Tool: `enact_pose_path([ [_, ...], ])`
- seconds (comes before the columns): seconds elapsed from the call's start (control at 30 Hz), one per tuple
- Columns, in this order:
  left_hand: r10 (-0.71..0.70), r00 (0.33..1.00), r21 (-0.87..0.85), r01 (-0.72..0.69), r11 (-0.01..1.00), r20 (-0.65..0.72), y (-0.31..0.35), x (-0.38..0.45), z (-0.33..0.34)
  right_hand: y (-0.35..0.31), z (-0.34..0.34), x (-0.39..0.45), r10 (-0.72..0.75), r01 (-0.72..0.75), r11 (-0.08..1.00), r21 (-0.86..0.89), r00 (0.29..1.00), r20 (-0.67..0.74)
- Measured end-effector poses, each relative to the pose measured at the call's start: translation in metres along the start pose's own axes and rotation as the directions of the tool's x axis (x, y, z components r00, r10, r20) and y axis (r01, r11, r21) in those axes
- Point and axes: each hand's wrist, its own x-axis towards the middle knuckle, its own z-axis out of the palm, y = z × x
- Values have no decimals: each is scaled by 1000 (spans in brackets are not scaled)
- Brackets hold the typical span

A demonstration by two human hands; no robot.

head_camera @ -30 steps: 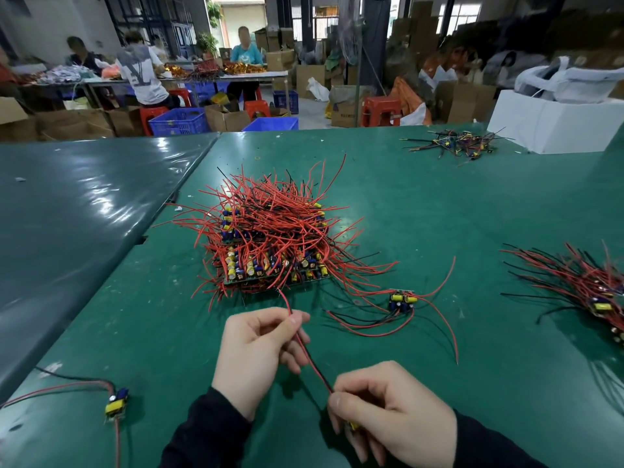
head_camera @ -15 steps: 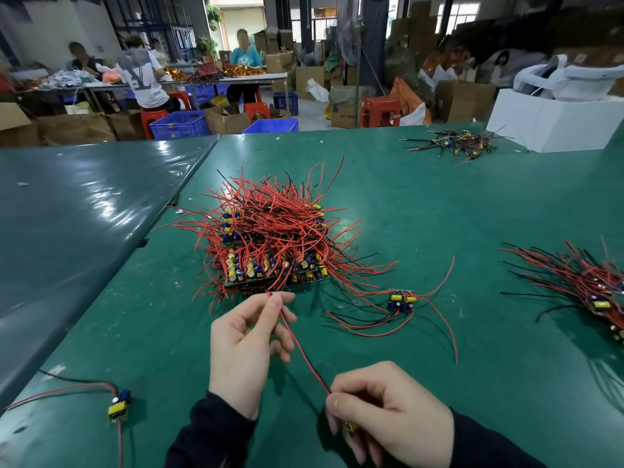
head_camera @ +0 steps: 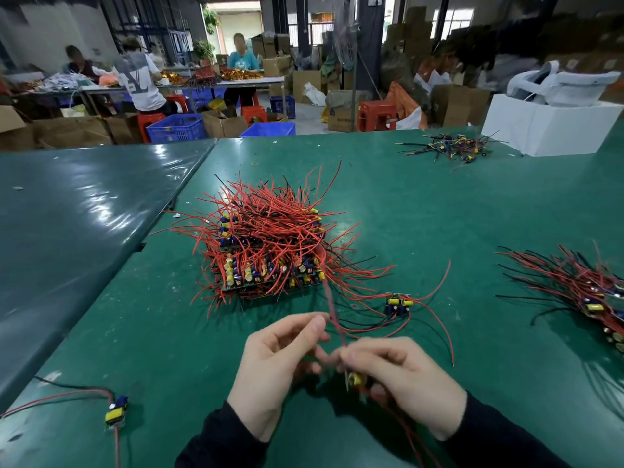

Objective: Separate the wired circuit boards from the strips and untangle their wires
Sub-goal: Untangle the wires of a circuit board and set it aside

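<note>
A pile of board strips [head_camera: 270,251] bristling with red and black wires sits in the middle of the green table [head_camera: 422,204]. My right hand [head_camera: 401,380] holds a small circuit board [head_camera: 355,380] with a yellow part, close to my body. Its red wire [head_camera: 332,305] runs up from the board toward the pile, blurred by motion. My left hand [head_camera: 273,363] pinches that wire between thumb and forefinger, right beside my right hand. One separated board [head_camera: 399,304] lies to the right of the pile, another one [head_camera: 115,412] at the near left.
A heap of separated wired boards [head_camera: 580,288] lies at the right edge. A small bundle of dark wires [head_camera: 449,146] and a white box [head_camera: 550,126] sit at the far right. A darker table [head_camera: 67,224] adjoins on the left. People work at tables behind.
My right hand has moved up and left, bringing the board close to my left hand. The red wire has swung from slanting left to pointing nearly straight up toward the pile.
</note>
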Motion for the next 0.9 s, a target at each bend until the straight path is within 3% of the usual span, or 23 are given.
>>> enact_pose_path([
  [0.1,-138,981,24,136,990,139,-3,-4,3,2,-8,5,152,-77,941,330,967,-207],
  [0.2,-203,949,140,173,975,239,-7,-10,9,5,-8,5,185,-69,892,448,958,-221],
  [0.5,-129,978,206,94,974,165,-7,-12,14,7,-9,7,8,32,993,111,939,-345],
  [0.63,-141,972,223,98,970,190,-3,-14,14,9,-12,8,5,41,990,135,947,-321],
  [0.8,-352,879,85,343,936,321,6,-15,9,9,-13,9,58,-7,980,201,967,-247],
  [0.9,-410,821,70,418,906,398,6,-14,5,7,-14,9,46,2,980,201,971,-235],
])
